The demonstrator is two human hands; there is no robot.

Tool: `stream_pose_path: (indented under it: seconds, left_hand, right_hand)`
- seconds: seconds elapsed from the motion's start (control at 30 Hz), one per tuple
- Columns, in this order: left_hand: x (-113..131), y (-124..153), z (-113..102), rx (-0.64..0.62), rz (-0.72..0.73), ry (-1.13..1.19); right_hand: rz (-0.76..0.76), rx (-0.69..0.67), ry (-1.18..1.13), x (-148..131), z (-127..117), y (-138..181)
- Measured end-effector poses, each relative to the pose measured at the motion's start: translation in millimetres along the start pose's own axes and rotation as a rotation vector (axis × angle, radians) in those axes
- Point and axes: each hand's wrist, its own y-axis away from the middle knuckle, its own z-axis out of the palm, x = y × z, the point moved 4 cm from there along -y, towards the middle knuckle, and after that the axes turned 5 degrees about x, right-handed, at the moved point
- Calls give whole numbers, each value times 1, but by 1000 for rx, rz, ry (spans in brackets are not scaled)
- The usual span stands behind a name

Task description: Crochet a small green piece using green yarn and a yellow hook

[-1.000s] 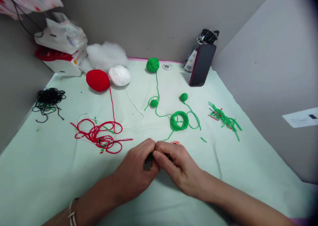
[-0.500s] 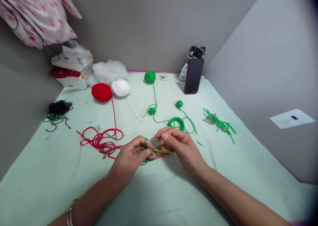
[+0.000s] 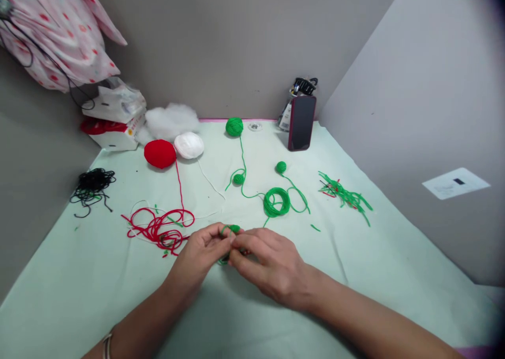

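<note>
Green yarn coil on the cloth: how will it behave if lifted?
The coil is probably floppy: thin loops, no tie visible. Likely light, being only yarn around a mostly open middle. Lifting could drag the strand at its left edge.

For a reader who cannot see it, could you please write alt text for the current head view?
A person's left hand and right hand meet at green yarn above a pale cloth. Beyond sit a red yarn ball, white yarn ball, green yarn ball and a phone.

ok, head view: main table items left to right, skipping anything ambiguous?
Black yarn tangle → red yarn ball → white yarn ball → green yarn ball → green yarn coil → phone → mostly green scraps.
</note>
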Motion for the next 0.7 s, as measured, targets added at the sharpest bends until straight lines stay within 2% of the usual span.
stream_pose_path:
  seconds: [0.17,0.5,0.6,0.7]
  left_hand:
    - [2,1,2,13,13,-33]
    - [-2,-2,3,-1,59,-168]
    - [-1,0,-1,49,104,-232]
    - [0,-1,-5,104,175,-301]
  right_hand:
    - [93,31,-34,8,-1,-2]
    - [471,-61,-437,28,14,6]
    - [645,-88,-540,36,15,8]
    - [904,-118,-737,42,18,11]
